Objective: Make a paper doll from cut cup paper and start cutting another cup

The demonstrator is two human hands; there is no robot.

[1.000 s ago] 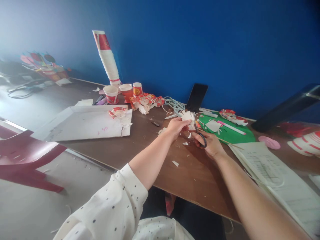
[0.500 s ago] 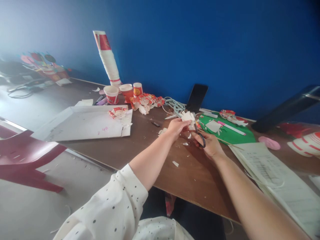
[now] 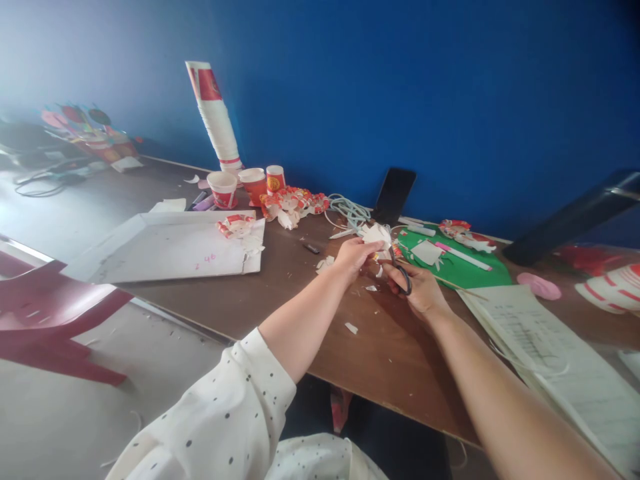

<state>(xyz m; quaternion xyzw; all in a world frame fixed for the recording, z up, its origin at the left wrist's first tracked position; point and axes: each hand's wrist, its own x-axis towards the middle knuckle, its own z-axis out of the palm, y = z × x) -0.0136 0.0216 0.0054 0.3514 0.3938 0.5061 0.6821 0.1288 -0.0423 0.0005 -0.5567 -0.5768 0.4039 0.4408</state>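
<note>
My left hand (image 3: pixel 357 257) pinches a small white paper cutout (image 3: pixel 376 235) with a ragged, petal-like edge, held just above the table. My right hand (image 3: pixel 419 290) is closed around the black-handled scissors (image 3: pixel 404 279), fingers in the loops. The blades point up at the cutout's lower right edge; how far apart they are I cannot make out. Beneath the hands, white paper scraps (image 3: pixel 351 328) are scattered over the brown table (image 3: pixel 350 363). Beyond my right hand lies a green sheet (image 3: pixel 487 268) bearing a pink-and-white marker (image 3: pixel 463 256) and a piece of white paper (image 3: pixel 427 252).
A black phone (image 3: pixel 395 193) leans on the blue wall beside a coiled pale cable (image 3: pixel 350 212). Paper cups (image 3: pixel 223 190), a tall cup stack (image 3: pixel 220 130) and red-white cut pieces (image 3: pixel 293 205) stand further left. A white cardboard sheet (image 3: pixel 170 250) and written papers (image 3: pixel 545 347) flank my arms.
The white cutout has turned slightly in my left hand. Both hands otherwise stay in nearly the same place.
</note>
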